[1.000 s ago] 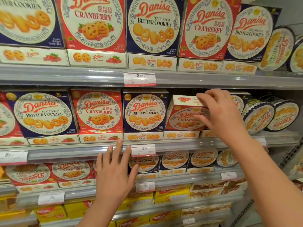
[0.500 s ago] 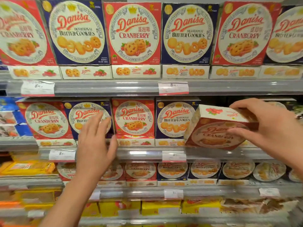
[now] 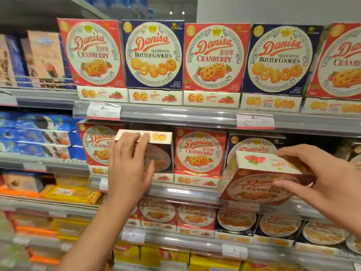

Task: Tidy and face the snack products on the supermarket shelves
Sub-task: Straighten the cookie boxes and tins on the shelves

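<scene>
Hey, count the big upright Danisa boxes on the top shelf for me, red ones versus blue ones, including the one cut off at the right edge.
Red Cranberry boxes: 3
Blue Butter Cookies boxes: 2
Total: 5

i see a pale grey painted wall (image 3: 273, 10) at the top right, above the grey metal shelving rails (image 3: 195, 116) that run across the scene. far off at the top centre, two small round ceiling lights (image 3: 176, 12) glow in a dim aisle. the left edge is blurred.
</scene>
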A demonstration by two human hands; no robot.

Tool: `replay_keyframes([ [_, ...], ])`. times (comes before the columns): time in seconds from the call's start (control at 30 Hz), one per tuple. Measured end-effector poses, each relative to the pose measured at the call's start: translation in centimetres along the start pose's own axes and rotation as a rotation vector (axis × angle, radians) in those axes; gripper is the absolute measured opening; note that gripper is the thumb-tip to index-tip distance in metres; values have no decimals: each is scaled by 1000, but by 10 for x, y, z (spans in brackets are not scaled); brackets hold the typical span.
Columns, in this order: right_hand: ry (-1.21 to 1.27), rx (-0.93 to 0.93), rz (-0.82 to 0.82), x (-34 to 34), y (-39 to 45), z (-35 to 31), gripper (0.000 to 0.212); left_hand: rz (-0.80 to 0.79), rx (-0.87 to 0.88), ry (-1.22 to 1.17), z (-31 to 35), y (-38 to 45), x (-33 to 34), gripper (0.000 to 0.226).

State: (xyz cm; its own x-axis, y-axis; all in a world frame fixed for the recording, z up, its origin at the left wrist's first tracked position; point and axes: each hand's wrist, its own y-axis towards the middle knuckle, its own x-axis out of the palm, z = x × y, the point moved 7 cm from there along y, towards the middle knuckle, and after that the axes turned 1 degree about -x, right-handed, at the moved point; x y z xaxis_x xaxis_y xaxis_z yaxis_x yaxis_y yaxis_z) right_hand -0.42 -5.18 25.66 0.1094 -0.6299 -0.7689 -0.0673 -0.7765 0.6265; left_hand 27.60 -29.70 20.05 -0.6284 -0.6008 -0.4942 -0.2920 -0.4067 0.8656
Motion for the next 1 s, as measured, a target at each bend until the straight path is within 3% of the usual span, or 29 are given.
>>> replay_keyframes([
  [0.1, 51, -12, 14, 3, 6, -14, 54, 51, 38, 27, -5, -22, -17, 71],
  [0.3, 65, -53, 65, 21, 34, -52, 55, -142, 117, -14, -16, -55, -35, 80],
  [0.67, -4, -142, 129, 109, 108, -154, 57, -233, 66, -2, -93, -94, -64, 70],
  [1.0, -104, -143, 100, 162, 138, -177, 57, -264, 64, -40, -130, -110, -63, 70],
])
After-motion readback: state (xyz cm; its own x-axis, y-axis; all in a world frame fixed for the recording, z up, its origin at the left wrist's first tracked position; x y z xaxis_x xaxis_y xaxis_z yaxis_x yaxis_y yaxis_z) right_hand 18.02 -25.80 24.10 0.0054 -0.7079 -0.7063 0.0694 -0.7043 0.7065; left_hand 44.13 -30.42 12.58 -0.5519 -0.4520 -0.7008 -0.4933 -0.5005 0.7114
